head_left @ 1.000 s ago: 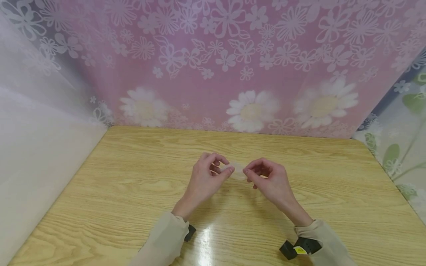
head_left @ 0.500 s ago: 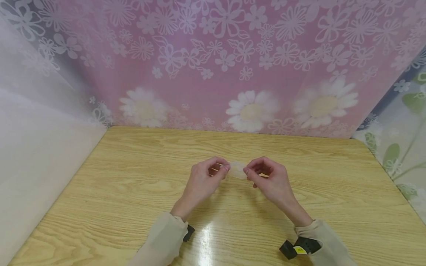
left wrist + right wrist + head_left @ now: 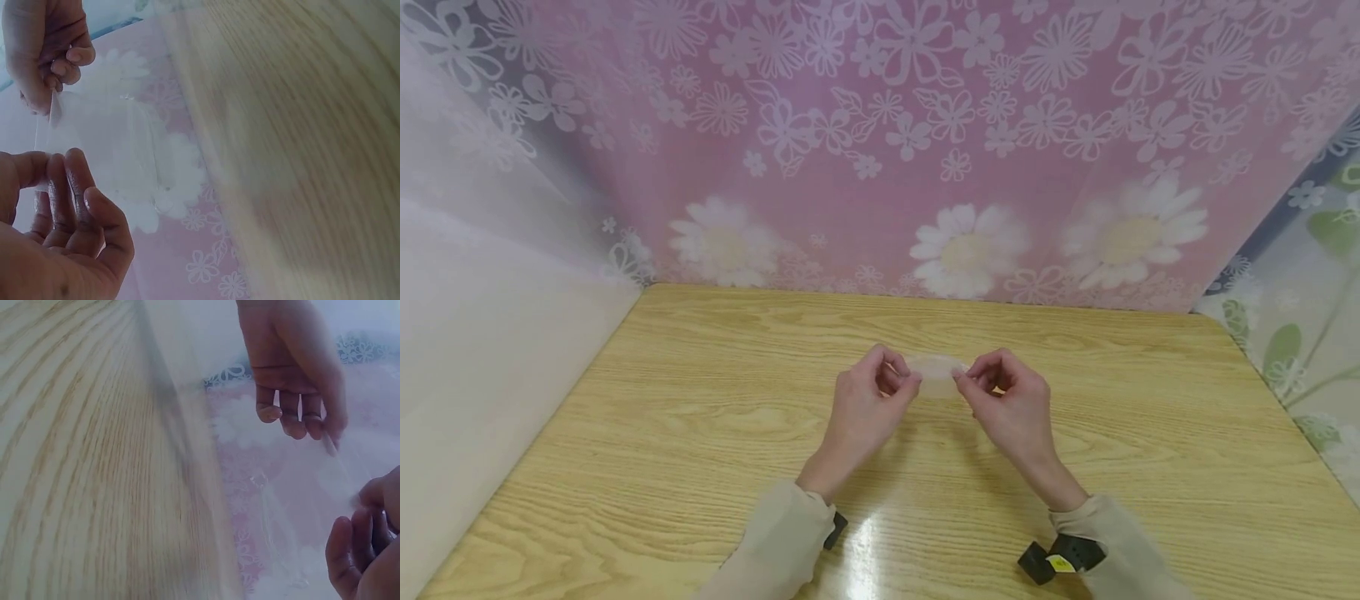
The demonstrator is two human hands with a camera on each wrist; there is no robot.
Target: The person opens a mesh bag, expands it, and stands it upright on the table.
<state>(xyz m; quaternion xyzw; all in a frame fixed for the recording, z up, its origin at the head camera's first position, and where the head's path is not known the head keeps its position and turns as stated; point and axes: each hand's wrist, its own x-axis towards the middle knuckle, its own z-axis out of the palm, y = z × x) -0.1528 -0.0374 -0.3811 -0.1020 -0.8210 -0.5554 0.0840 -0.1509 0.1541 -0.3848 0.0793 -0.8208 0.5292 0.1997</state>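
A thin, see-through plastic piece (image 3: 937, 385), looking like a small bag or film, is stretched between both hands above the table. The left hand (image 3: 867, 408) pinches its left side between thumb and index finger; the right hand (image 3: 1017, 408) pinches its right side the same way. In the left wrist view the clear film (image 3: 106, 137) hangs from the two pinches, with the left hand (image 3: 69, 237) nearer the camera. From the right wrist the film (image 3: 300, 481) also shows, the right hand (image 3: 369, 550) at the lower right. Its exact kind I cannot tell.
A wood-grain table (image 3: 700, 433) lies below the hands. Behind it hangs a pink flowered curtain (image 3: 850, 200); a whitish sheet (image 3: 490, 333) is at the left and a leaf-patterned one (image 3: 1322, 317) at the right. Each wrist wears a black device.
The left hand has shifted its grip on the film's left side. Both hands have risen slightly, and the film now looks wider and spread more evenly between them.
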